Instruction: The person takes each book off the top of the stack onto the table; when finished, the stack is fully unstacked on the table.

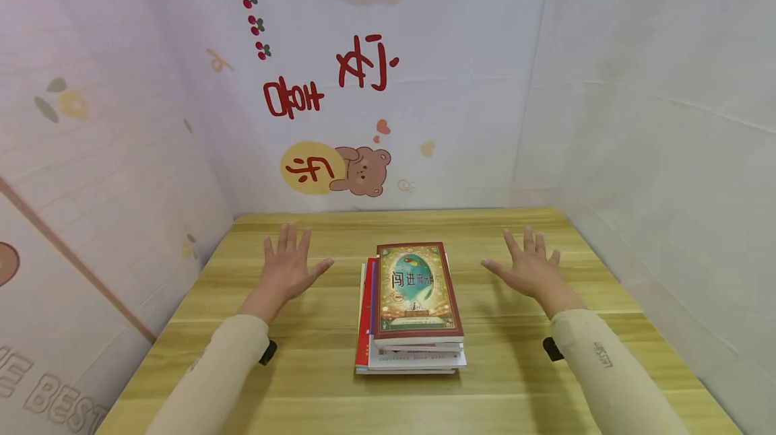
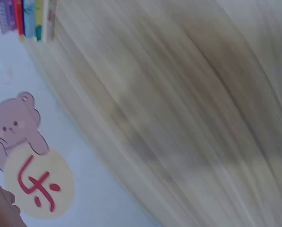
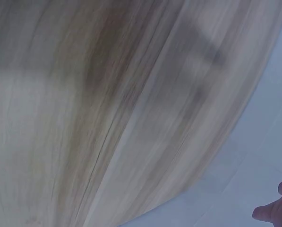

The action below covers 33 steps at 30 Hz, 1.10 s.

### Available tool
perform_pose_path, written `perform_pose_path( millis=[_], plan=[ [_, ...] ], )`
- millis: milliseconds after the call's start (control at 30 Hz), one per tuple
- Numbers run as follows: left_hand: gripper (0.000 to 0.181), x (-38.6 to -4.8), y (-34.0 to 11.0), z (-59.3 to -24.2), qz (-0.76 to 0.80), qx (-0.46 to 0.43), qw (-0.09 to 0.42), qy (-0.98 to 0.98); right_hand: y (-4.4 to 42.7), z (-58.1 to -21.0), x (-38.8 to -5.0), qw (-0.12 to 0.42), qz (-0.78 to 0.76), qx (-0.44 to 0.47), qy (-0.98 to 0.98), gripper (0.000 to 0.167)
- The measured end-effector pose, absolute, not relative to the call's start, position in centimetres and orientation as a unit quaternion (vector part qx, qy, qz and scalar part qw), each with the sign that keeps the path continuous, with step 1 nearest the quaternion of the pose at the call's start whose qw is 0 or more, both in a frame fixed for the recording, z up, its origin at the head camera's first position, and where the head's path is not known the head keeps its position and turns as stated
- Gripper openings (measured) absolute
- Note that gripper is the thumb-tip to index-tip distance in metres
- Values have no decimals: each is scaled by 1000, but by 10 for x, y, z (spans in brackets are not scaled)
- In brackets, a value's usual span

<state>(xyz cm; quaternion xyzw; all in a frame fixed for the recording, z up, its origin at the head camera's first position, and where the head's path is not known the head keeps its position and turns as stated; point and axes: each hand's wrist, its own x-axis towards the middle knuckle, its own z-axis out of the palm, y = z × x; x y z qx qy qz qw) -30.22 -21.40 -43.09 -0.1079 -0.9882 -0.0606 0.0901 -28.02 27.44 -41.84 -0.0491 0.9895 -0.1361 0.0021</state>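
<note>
Nearest are two pale sleeves (image 1: pixel 212 374); a pile of books (image 1: pixel 418 297) sits in the middle of the table (image 1: pixel 315 394); the left hand (image 1: pixel 287 272) and the right hand (image 1: pixel 532 272) are on either side of it, fingers spread wide, holding nothing; behind is a wall (image 1: pixel 467 78) with a bear (image 1: pixel 366 174).

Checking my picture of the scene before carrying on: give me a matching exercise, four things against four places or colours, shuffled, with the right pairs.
1. left hand
2. right hand
3. top book
4. bear

A. right of the stack
B. printed on the back wall
C. left of the stack
D. red-bordered cover

Pairs: 1-C, 2-A, 3-D, 4-B.
</note>
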Motion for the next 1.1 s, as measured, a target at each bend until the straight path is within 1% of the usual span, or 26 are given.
perform_pose_path(
  millis=[300,567,833,967,1100],
  plan=[
    [100,-299,-188,-426,-107,-125,88,-982,259,-413,-281,7,-190,-58,980,98],
    [103,-286,-164,-423,-186,-128,64,-972,249,-411,-275,5,-214,-76,974,93],
    [101,-273,-142,-422,-317,-122,15,-941,246,-414,-270,-12,-270,-100,957,85],
    [97,-266,-134,-423,-373,-114,-10,-921,245,-416,-269,-1,-321,-110,941,82],
    [94,-256,-129,-426,-413,-106,-33,-904,243,-419,-269,24,-355,-112,928,83]
  ],
)
